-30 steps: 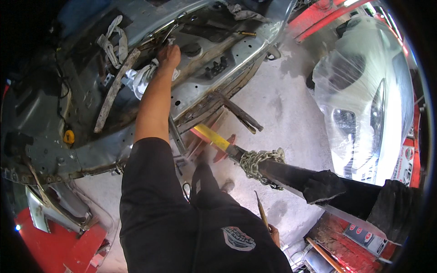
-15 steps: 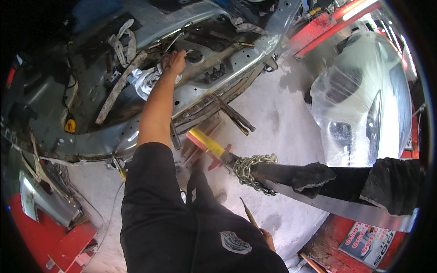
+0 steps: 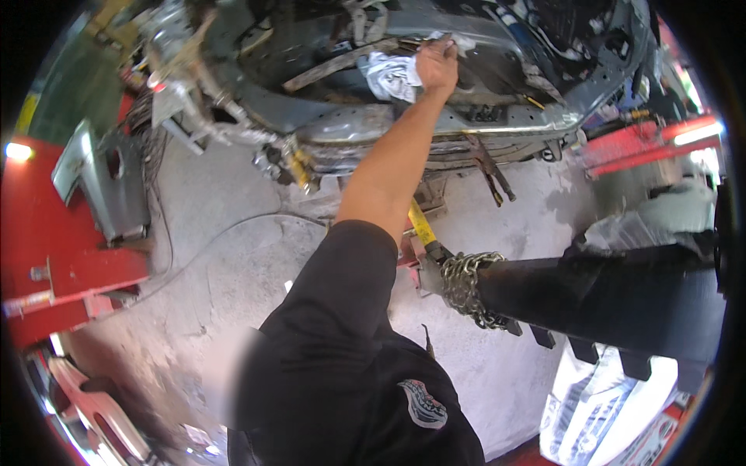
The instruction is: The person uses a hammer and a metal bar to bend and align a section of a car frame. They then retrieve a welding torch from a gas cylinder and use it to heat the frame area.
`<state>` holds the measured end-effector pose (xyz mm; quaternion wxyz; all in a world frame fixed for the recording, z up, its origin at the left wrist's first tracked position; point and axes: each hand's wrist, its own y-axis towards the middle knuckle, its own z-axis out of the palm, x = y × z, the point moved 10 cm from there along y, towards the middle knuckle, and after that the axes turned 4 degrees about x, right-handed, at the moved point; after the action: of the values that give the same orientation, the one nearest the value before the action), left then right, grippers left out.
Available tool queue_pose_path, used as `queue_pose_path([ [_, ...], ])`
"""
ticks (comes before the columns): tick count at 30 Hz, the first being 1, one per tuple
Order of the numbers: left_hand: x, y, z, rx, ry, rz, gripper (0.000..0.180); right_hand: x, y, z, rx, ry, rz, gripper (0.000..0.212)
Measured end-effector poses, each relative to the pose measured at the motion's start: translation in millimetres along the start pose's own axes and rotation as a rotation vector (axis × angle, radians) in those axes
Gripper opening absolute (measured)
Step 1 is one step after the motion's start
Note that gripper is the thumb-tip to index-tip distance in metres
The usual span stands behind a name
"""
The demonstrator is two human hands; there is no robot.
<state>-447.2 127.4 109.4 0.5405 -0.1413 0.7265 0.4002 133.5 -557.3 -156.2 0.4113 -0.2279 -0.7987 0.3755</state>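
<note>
My left hand [image 3: 437, 66] reaches far forward over the front of a grey car body [image 3: 342, 124]. Its fingers are closed, with a crumpled white cloth [image 3: 388, 76] bunched at the wrist and more white showing past the fingertips. The folds hide exactly how the fingers grip it. To the left of the cloth, a long worn strip [image 3: 338, 65] lies in the bay. A screwdriver-like tool with a yellow end [image 3: 535, 102] rests to the right of the hand. My right hand is out of sight; only the tip of a thin tool [image 3: 427, 340] shows beside my black shirt.
A black beam wrapped in chain [image 3: 465, 289] juts in from the right, joined to a yellow bar [image 3: 421, 224]. Two metal arms [image 3: 491, 172] stick out below the car's front edge. A grey fender [image 3: 105, 182] leans by a red frame [image 3: 70, 256]. A hose [image 3: 256, 220] crosses the floor.
My view has swung left, so the car and left hand appear farther up and right. The left hand stays by the white cloth. My right hand has gone out of sight.
</note>
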Motion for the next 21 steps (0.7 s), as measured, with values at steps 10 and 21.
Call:
queue_pose_path([
  [10,40,-59,-106,-0.054,-0.602,-0.410,0.024,1,30,-15,0.023,0.009,-0.169,0.051],
  [21,20,-40,-109,0.145,-0.584,-0.476,0.019,-25,-22,20,-0.036,-0.047,-0.097,0.051],
])
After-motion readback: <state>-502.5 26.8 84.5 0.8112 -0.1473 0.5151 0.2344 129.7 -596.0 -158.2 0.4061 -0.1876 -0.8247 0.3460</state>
